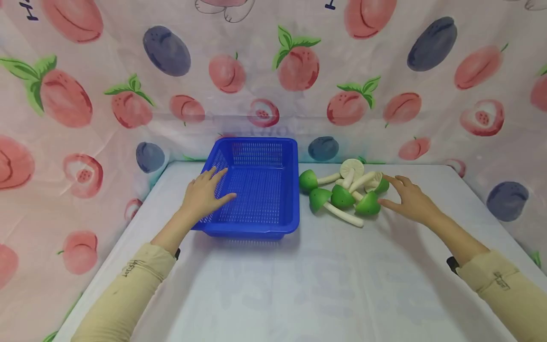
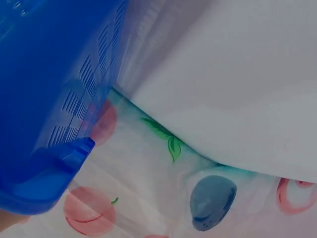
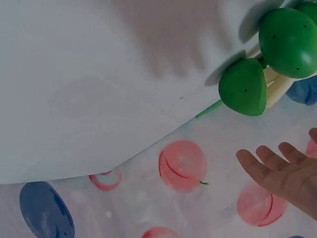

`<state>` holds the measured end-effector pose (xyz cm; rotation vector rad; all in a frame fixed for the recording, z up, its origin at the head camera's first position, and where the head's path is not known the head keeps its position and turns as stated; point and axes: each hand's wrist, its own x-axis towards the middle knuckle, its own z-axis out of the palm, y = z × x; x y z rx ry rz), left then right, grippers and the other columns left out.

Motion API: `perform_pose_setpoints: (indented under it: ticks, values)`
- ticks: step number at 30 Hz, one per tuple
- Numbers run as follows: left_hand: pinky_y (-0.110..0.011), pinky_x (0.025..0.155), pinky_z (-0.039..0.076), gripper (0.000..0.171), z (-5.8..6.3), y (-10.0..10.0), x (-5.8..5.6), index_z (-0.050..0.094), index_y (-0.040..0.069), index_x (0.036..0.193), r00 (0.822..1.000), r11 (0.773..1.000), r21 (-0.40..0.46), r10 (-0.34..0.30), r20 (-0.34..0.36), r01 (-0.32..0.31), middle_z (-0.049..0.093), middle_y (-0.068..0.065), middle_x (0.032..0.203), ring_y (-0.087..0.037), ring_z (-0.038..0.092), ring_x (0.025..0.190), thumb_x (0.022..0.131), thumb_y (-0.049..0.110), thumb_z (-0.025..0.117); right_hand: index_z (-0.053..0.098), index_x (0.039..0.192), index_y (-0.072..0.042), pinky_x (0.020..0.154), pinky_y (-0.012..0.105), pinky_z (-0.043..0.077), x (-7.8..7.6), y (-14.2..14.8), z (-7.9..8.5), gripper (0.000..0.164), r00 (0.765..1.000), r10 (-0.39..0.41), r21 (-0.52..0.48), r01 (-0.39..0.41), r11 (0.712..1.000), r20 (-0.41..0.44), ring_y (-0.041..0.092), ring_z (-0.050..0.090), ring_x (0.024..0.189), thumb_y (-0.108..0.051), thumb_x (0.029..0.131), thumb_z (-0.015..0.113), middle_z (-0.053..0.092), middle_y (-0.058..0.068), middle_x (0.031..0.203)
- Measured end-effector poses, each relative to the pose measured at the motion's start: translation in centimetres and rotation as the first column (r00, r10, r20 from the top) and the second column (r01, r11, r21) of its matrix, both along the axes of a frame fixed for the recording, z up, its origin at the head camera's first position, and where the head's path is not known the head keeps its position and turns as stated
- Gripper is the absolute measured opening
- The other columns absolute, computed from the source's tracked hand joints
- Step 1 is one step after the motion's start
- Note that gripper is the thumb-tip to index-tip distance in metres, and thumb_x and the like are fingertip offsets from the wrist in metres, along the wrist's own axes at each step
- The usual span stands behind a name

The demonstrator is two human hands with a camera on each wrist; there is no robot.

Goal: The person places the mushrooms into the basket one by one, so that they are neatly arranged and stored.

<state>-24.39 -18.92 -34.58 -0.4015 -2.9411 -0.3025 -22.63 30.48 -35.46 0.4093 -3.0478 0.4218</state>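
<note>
In the head view a blue plastic basket with slotted walls stands on the table, its inside bare. My left hand is over the basket's left side, fingers and thumb spread and holding nothing. Right of the basket lies a pile of toy mushrooms with green caps and pale stems. At the pile's right edge is my right hand, fingers extended toward the caps with nothing in them. The right wrist view shows this hand with its fingers apart, beside two green caps.
A white cloth covers the table. Behind it hangs a pale curtain printed with peaches and dark plums. The basket's back rim is close to this curtain.
</note>
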Motion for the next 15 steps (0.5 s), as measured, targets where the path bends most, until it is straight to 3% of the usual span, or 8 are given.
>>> perform_pose_setpoints:
  ticks: [6,15]
  values:
    - [-0.056,0.098,0.043,0.053,-0.1,0.0,0.4,0.052,0.005,0.133,0.993,0.998,0.054,-0.004,-0.115,0.010,0.054,-0.023,0.132,-0.040,0.052,0.122,0.090,0.034,0.061,0.039,0.135,0.008,0.087,0.069,0.039,0.3,-0.1,0.5,0.059,0.999,0.028,-0.029,-0.029,0.999,-0.029,0.059,0.042,0.113,-0.024,0.091,0.061,0.038,0.040,0.131]
    - [-0.056,0.091,0.047,0.044,0.5,-0.7,1.1,0.057,0.006,0.128,0.992,0.996,0.088,0.038,-0.119,-0.027,0.060,-0.022,0.126,-0.042,0.056,0.114,0.092,0.030,0.058,0.049,0.127,0.009,0.093,0.065,0.038,0.6,-0.8,1.4,0.048,0.998,-0.009,-0.066,0.005,0.998,-0.057,0.053,0.045,0.116,-0.020,0.091,0.060,0.047,0.037,0.127]
